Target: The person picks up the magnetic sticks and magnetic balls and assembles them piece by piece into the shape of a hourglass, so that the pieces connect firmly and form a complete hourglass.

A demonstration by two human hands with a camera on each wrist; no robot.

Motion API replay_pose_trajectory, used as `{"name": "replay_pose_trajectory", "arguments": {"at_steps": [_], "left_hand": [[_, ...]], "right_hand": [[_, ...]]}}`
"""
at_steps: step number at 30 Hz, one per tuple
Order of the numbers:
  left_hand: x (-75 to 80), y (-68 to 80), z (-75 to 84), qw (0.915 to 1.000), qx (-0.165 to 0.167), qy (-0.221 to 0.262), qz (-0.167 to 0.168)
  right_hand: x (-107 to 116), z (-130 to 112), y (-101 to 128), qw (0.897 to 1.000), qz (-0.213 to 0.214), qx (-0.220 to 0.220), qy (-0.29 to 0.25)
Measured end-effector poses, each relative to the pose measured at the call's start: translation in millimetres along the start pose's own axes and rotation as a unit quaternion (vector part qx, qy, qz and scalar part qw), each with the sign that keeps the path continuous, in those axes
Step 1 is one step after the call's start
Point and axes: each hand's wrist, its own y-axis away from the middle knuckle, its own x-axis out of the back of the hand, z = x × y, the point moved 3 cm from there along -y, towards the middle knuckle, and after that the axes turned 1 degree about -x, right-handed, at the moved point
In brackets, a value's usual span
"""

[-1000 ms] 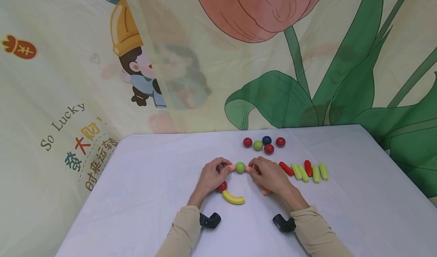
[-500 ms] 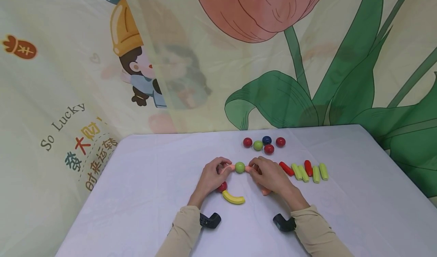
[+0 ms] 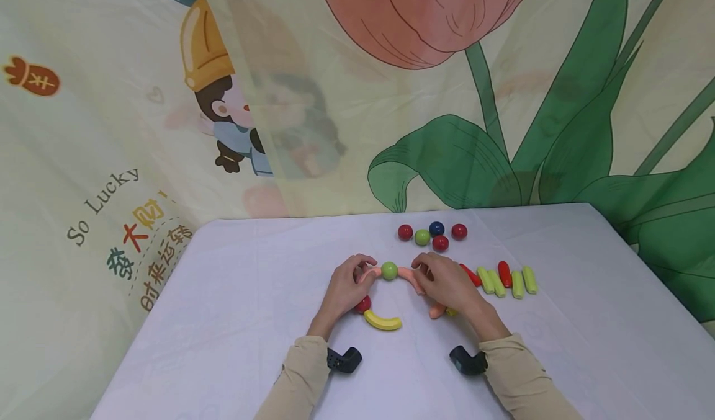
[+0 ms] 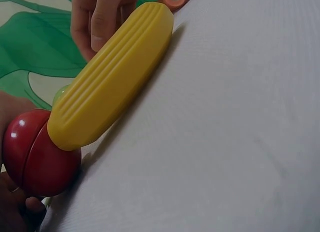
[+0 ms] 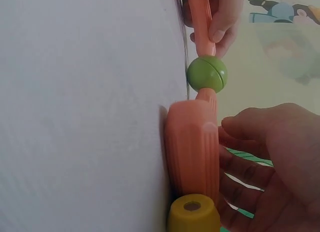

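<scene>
My left hand (image 3: 347,283) pinches a pink curved stick (image 5: 202,27) joined to a green ball (image 3: 389,270). A second pink curved stick (image 3: 411,279) extends from the ball's other side. Beside it, my right hand (image 3: 447,283) has loosely bent fingers, apart from the pieces in the right wrist view. Under the left hand lies a red ball (image 4: 40,152), touching a yellow curved stick (image 4: 112,75). A pink stick (image 5: 192,147) and a yellow piece (image 5: 195,214) lie by the right hand, which partly hides them in the head view.
Red, green and blue balls (image 3: 436,228) sit at the back of the white-covered table (image 3: 223,321). To the right lie several straight sticks, red (image 3: 504,274) and light green (image 3: 529,280). A printed curtain (image 3: 313,97) hangs behind.
My right hand has let go of the right pink curved stick and moved slightly right. That stick now slants down toward the front. The green ball has shifted slightly left.
</scene>
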Motion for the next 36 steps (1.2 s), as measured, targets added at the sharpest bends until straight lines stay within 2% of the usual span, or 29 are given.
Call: {"name": "replay_pose_trajectory", "arguments": {"at_steps": [11,17,22,26,31,36], "left_hand": [[0.5,-0.9,2.4,0.9997,0.004,-0.013,-0.019],[-0.3,-3.5,1.4,0.9991,0.010,-0.022,-0.034],[0.5,-2.8,0.9,0.9990,0.016,-0.024,-0.033],[2.0,-2.0,1.7,0.9991,0.018,-0.025,-0.029],[2.8,-2.2,1.8,0.9989,0.021,-0.032,-0.028],[5.0,-2.2,1.9,0.9990,0.019,-0.025,-0.031]], "right_hand": [[15,13,-3,0.999,0.026,-0.014,-0.022],[23,22,-5,0.996,0.066,-0.033,-0.044],[26,29,-8,0.993,0.105,-0.023,-0.051],[25,34,-9,0.991,0.119,-0.019,-0.053],[25,37,-10,0.992,0.116,-0.021,-0.052],[23,38,-10,0.995,0.081,-0.023,-0.045]]}}
